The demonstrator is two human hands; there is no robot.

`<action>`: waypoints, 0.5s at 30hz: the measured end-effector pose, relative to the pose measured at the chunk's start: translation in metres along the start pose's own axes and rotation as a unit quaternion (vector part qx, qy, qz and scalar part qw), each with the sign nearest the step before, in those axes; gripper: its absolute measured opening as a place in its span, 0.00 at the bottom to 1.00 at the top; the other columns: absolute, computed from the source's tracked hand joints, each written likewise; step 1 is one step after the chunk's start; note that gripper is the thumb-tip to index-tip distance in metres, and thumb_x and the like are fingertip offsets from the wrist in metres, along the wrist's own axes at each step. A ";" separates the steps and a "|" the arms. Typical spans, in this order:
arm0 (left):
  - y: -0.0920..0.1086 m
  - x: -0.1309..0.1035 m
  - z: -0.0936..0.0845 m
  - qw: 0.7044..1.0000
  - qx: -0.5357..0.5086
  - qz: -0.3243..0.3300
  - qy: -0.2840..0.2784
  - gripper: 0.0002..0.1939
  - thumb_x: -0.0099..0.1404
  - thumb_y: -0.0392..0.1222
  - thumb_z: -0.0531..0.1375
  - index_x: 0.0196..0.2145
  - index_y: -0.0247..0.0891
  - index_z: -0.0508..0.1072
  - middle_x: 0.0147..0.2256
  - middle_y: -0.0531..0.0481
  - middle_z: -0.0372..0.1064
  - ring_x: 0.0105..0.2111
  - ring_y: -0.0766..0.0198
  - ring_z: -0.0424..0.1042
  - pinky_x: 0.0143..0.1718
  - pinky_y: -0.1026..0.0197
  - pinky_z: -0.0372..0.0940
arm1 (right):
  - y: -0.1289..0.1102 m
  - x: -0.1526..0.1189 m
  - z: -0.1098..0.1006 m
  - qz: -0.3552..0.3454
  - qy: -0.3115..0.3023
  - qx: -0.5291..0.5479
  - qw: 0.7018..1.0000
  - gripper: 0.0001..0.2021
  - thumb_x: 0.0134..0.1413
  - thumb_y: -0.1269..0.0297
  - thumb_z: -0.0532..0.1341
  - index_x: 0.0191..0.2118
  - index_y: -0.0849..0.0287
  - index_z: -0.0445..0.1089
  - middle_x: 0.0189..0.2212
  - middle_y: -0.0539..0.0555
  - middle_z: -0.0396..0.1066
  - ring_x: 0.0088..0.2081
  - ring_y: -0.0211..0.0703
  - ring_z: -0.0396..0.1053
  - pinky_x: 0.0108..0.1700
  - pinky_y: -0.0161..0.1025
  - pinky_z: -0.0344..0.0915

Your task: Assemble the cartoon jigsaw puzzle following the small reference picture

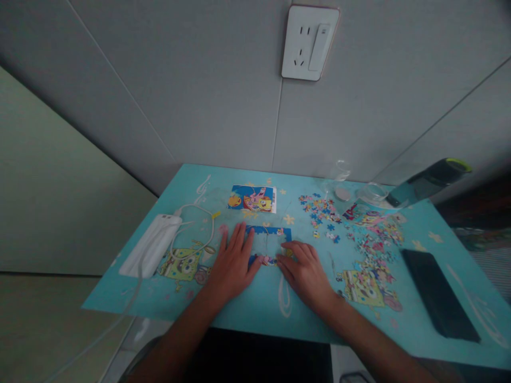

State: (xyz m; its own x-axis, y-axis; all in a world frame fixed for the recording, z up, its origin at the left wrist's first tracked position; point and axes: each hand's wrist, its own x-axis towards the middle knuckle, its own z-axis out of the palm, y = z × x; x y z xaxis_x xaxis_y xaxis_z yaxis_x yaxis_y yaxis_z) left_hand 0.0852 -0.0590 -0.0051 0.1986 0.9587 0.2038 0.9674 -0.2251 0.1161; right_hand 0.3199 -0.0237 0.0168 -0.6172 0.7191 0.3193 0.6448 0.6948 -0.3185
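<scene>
The puzzle point(286, 233) is lying flat on the light blue table point(255, 308). Its pieces are making a blue frame with bits of pink and yellow, and the middle is showing the table.

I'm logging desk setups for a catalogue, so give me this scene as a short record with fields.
left hand: flat on the puzzle border's left side
right hand: fingers at its lower right
puzzle border: partly joined, middle unfilled
picture card: beyond the border
loose pieces: heaped to the right
dark flat object: far right
white power strip or bank: left, cable attached
</scene>
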 end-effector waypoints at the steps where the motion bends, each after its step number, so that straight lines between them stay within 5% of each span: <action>1: 0.000 0.000 0.000 1.000 -0.002 0.001 0.002 0.37 0.74 0.56 0.52 0.70 0.29 0.51 0.72 0.31 0.38 0.72 0.42 0.38 0.70 0.31 0.39 | 0.003 -0.001 -0.002 0.009 0.003 0.013 1.000 0.09 0.66 0.66 0.62 0.48 0.53 0.77 0.53 0.60 0.72 0.55 0.56 0.67 0.55 0.57 0.66; 8: -0.004 -0.002 0.001 0.999 -0.043 -0.009 0.024 0.33 0.75 0.49 0.51 0.71 0.31 0.49 0.72 0.34 0.40 0.73 0.45 0.38 0.72 0.34 0.42 | 0.030 -0.007 -0.012 0.040 0.029 0.055 0.997 0.11 0.68 0.65 0.59 0.49 0.52 0.78 0.50 0.58 0.75 0.51 0.53 0.72 0.53 0.54 0.69; 15: -0.021 -0.013 0.010 0.990 -0.067 -0.062 0.106 0.26 0.74 0.38 0.49 0.67 0.36 0.58 0.68 0.38 0.55 0.71 0.48 0.47 0.70 0.37 0.52 | 0.018 -0.011 -0.013 0.002 -0.013 0.050 0.999 0.10 0.67 0.64 0.61 0.48 0.49 0.79 0.49 0.57 0.76 0.50 0.51 0.73 0.52 0.52 0.70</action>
State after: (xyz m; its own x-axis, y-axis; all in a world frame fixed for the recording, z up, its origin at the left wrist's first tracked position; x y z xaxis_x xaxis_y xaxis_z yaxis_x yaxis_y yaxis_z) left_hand 0.0635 -0.0648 -0.0202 0.0274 0.9252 0.3784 0.9502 -0.1417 0.2775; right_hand 0.3442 -0.0191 0.0190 -0.6268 0.7215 0.2943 0.6004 0.6879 -0.4077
